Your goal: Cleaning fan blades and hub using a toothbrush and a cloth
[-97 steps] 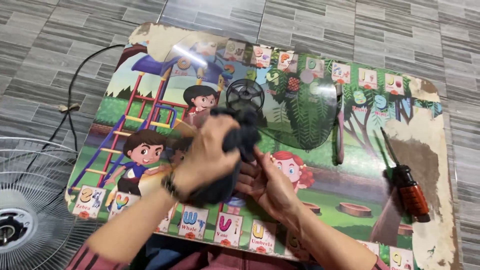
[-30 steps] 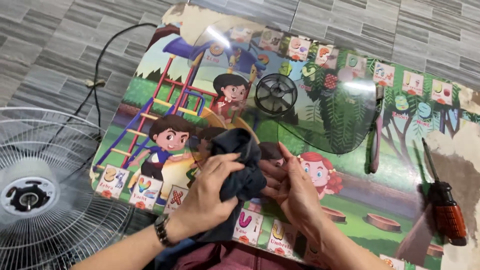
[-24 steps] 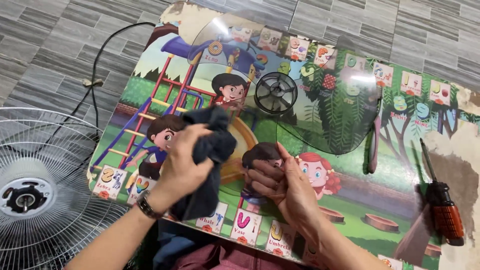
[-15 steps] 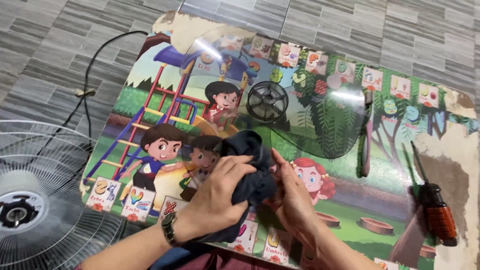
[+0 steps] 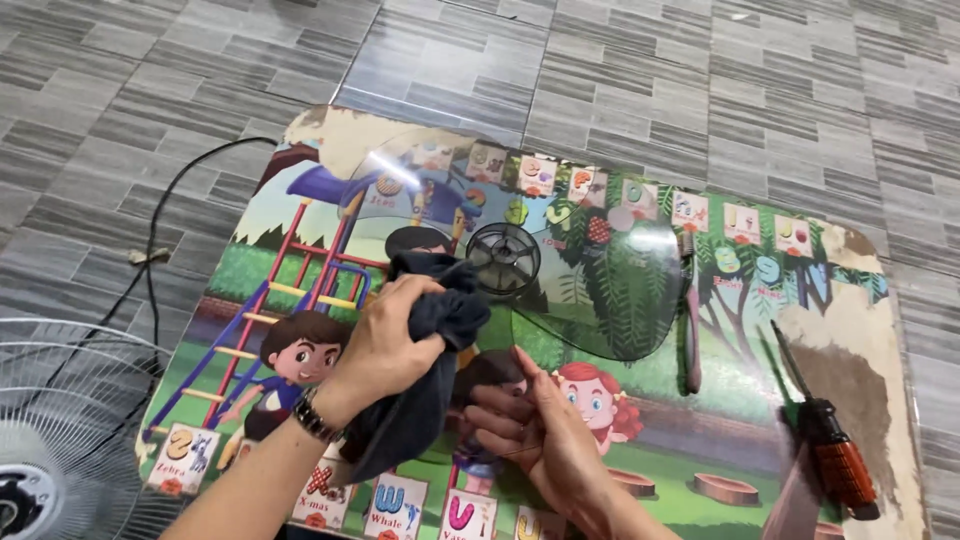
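Note:
My left hand (image 5: 385,345) grips a dark grey cloth (image 5: 425,375) and presses it on a clear plastic fan blade (image 5: 610,290) near its dark round hub (image 5: 503,260). The blade lies on a colourful children's picture table (image 5: 300,260). My right hand (image 5: 535,435) holds the near lobe of the blade, fingers spread under and over its edge. A watch shows on my left wrist.
A white wire fan guard (image 5: 60,430) lies on the grey tiled floor (image 5: 700,80) at the left, with a black cord (image 5: 160,220) running past it. An orange-handled screwdriver (image 5: 825,450) lies at the table's right. A pink toothbrush (image 5: 688,320) lies beside the blade.
My left hand has swept the cloth back and forth over the blade, now up toward the hub. The right hand stays on the near lobe. The camera has shifted.

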